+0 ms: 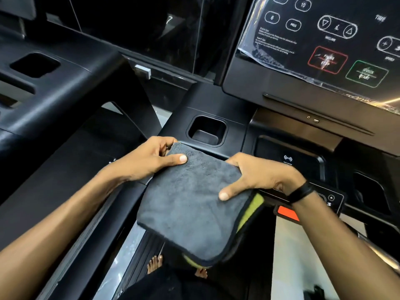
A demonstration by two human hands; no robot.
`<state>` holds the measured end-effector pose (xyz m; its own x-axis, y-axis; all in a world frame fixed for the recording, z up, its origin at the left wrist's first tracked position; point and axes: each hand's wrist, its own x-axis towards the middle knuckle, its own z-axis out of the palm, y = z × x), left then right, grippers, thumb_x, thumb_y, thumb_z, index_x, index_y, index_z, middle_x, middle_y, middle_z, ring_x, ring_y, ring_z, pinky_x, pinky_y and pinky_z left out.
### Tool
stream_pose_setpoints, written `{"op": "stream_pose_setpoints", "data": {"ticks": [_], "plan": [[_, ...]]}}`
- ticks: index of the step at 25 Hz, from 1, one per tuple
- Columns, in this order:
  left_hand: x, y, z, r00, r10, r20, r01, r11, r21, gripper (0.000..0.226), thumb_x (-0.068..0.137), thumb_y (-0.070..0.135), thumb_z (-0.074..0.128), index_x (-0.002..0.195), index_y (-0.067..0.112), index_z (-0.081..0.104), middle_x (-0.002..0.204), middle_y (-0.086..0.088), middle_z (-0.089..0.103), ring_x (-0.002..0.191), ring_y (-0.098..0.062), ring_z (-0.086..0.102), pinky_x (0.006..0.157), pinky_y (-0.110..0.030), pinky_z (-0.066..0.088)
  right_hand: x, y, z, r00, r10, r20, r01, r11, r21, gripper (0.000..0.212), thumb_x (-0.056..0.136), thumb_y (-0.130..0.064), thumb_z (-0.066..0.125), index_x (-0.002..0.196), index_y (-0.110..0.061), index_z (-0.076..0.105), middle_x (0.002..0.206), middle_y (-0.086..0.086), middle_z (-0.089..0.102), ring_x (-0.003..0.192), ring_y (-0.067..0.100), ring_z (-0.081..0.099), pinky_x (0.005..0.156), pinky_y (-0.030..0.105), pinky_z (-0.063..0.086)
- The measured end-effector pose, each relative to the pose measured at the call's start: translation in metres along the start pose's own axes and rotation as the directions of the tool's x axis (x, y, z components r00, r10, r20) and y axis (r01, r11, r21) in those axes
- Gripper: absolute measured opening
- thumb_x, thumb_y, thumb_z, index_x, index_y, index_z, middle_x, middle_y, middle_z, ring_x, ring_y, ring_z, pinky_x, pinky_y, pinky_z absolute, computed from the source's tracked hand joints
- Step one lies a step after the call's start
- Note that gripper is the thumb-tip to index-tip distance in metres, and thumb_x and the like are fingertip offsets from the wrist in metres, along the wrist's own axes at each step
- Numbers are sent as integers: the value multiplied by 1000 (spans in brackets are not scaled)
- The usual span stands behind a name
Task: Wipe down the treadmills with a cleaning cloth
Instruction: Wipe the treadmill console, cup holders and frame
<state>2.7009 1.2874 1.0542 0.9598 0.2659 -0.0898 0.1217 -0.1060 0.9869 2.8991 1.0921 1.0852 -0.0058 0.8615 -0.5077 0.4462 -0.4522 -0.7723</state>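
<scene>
A folded grey cleaning cloth (190, 204) with a black hem and a yellow-green inner side hangs in the air in front of the black treadmill console (303, 109). My left hand (149, 159) holds its far left corner, thumb on top and fingers curled under. My right hand (259, 176) grips the cloth's right edge, thumb pressed on the grey face. The cloth's lower end droops toward the floor. The console screen (320, 40), covered in a crinkled plastic film, shows button outlines above my hands.
A square cup holder (206, 131) sits just beyond the cloth. A second black treadmill (49, 87) stands to the left. A red safety key (287, 213) lies under my right wrist. Bare feet (154, 264) show on the belt below.
</scene>
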Motion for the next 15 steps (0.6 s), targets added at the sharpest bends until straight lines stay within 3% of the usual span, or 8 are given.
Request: {"op": "stream_pose_setpoints", "data": {"ticks": [2, 4, 5, 9, 11, 13, 15], "plan": [[17, -21, -5, 978, -63, -199, 124, 943, 309, 23, 89, 30, 74, 94, 10, 65, 80, 0, 67, 75, -17, 64, 63, -28, 49, 27, 11, -7, 964, 48, -262, -107, 971, -213, 38, 76, -32, 88, 105, -16, 70, 105, 7, 75, 96, 17, 68, 86, 33, 52], [30, -43, -2, 934, -93, -345, 306, 704, 640, 27, 89, 36, 72, 104, 15, 64, 93, -2, 68, 91, -27, 64, 77, -36, 48, 58, 20, 1, 842, 55, -537, -363, 794, -487, 45, 83, -39, 78, 121, -21, 60, 117, 7, 67, 114, 26, 59, 97, 39, 41], [33, -53, 2, 917, -99, -386, 361, 617, 699, 29, 90, 39, 69, 108, 18, 64, 100, -3, 69, 99, -30, 64, 81, -37, 47, 70, 23, 12, 801, 5, -599, -414, 727, -547, 43, 87, -37, 73, 124, -22, 56, 119, 5, 65, 119, 27, 55, 98, 41, 36], [38, -74, 6, 885, -3, -466, 361, 638, 680, 25, 87, 41, 68, 104, 23, 65, 99, 2, 72, 100, -29, 65, 72, -32, 40, 91, 30, 50, 749, -264, -608, -417, 526, -741, 48, 77, -20, 74, 122, -17, 57, 122, 4, 57, 115, 28, 50, 101, 46, 36], [40, -77, 4, 874, 23, -485, 363, 633, 684, 23, 85, 41, 69, 103, 26, 66, 97, 3, 73, 99, -27, 66, 70, -30, 36, 94, 30, 72, 724, -414, -552, -302, 530, -793, 40, 88, -35, 66, 121, -13, 60, 120, 6, 58, 109, 29, 55, 95, 44, 42], [40, -81, 1, 861, 21, -508, 382, 633, 673, 18, 86, 38, 68, 99, 26, 68, 95, 3, 74, 98, -27, 66, 70, -30, 36, 100, 24, 92, 843, -294, -450, -251, 525, -813, 72, 92, -65, 48, 136, -8, 51, 129, 11, 58, 115, 31, 56, 98, 45, 44], [37, -85, -6, 830, 39, -557, 394, 665, 635, 7, 86, 30, 66, 92, 25, 68, 87, 2, 73, 94, -29, 67, 70, -32, 40, 114, 20, 97, 916, -122, -382, -294, 443, -847, 99, 81, -75, 56, 147, -5, 34, 136, 16, 53, 121, 33, 53, 101, 47, 45]]}}
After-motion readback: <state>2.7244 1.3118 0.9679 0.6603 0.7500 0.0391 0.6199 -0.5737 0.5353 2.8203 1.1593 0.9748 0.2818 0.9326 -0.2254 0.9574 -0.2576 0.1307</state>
